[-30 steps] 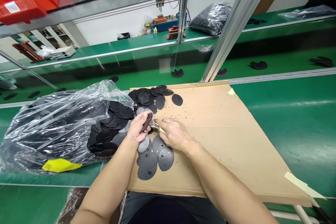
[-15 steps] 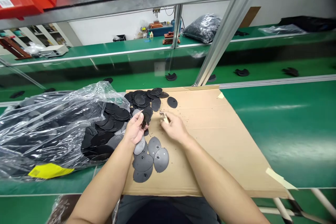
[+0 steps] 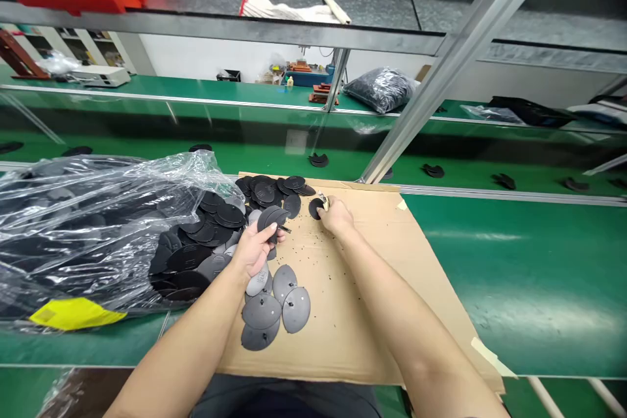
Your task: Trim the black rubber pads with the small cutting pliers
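My left hand (image 3: 255, 249) is closed on a black oval plastic disc (image 3: 271, 217), held up on edge over the cardboard sheet (image 3: 386, 274). My right hand (image 3: 336, 214) reaches forward and is closed on a small yellow-handled cutter (image 3: 323, 200), its fingers touching a lone black disc (image 3: 315, 208) at the far edge of the cardboard. A pile of black discs (image 3: 267, 190) lies just left of that hand. Several grey-black discs (image 3: 274, 304) lie flat in a cluster under my left wrist.
A clear plastic bag (image 3: 98, 222) full of black discs spills onto the cardboard at the left, with a yellow label (image 3: 73, 313). Small black trimmings dot the cardboard. A green conveyor belt (image 3: 514, 163) carries scattered discs behind. A slanted metal post (image 3: 441, 72) rises from the cardboard's far edge.
My right hand has moved away from the left hand, forward to the lone disc at the far edge. My left hand kept its disc. The camera tilted upward.
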### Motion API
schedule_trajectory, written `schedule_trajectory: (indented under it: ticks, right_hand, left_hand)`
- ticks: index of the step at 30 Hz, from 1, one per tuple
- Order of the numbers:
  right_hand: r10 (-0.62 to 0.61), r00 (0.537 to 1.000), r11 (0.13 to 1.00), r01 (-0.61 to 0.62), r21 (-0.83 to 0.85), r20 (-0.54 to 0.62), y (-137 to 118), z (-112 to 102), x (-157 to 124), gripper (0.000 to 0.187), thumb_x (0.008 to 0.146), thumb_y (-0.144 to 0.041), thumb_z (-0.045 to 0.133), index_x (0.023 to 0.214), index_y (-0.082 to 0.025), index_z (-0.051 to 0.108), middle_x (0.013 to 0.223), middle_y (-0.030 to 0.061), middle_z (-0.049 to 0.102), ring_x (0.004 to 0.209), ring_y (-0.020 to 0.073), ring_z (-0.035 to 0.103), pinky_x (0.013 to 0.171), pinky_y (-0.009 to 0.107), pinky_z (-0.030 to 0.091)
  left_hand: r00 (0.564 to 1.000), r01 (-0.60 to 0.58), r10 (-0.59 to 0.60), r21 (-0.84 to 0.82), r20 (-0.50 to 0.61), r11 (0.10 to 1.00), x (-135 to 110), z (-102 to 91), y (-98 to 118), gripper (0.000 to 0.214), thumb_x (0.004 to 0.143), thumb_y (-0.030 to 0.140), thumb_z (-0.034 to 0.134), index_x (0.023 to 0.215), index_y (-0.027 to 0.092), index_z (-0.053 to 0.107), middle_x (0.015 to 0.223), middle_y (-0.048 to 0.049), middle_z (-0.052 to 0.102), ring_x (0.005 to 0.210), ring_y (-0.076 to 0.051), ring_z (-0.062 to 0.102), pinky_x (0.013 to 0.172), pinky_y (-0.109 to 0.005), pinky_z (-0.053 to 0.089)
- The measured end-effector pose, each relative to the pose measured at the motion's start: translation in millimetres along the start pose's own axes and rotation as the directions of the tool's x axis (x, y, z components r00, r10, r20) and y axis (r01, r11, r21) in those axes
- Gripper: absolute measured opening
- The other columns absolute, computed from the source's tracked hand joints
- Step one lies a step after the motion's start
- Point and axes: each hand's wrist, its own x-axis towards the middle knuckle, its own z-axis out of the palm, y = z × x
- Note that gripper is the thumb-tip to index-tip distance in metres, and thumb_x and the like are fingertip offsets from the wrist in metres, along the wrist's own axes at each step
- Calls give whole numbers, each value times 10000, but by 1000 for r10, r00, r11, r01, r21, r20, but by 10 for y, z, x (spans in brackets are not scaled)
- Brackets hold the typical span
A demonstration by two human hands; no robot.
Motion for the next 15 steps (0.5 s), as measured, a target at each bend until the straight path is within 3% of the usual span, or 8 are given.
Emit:
schedule_trajectory:
  ticks: [4,9,15]
  right_hand:
    - [18,998,1000,-17,-23,53,-15,-21,-27,401,781,-523,613,987,-178,607,1066,143,620,1038,277,588,823,352,460]
    - [22,988,1000,-20,-17,151,-88,-83,-14,336,720,-440,696,915,-181,606,943,104,654,920,252,632,721,311,479]
    - [48,994,999,-48,-2,101,-231,-55,-151,461,773,-542,632,1041,-170,582,1131,145,592,1094,261,571,875,336,457]
  left_hand:
    - [1000,-7,8,42,-9,999,16,-7,-22,397,628,332,811,908,144,603,751,-26,640,660,-137,641,588,-237,489]
    - [1000,16,-17,79,6,997,13,-8,-19,417,633,383,800,899,151,579,760,-50,666,636,-161,654,552,-248,490]
    - [1000,17,-15,100,-23,995,-12,0,-14,430,595,367,821,855,150,556,732,-37,675,605,-134,641,558,-235,501]
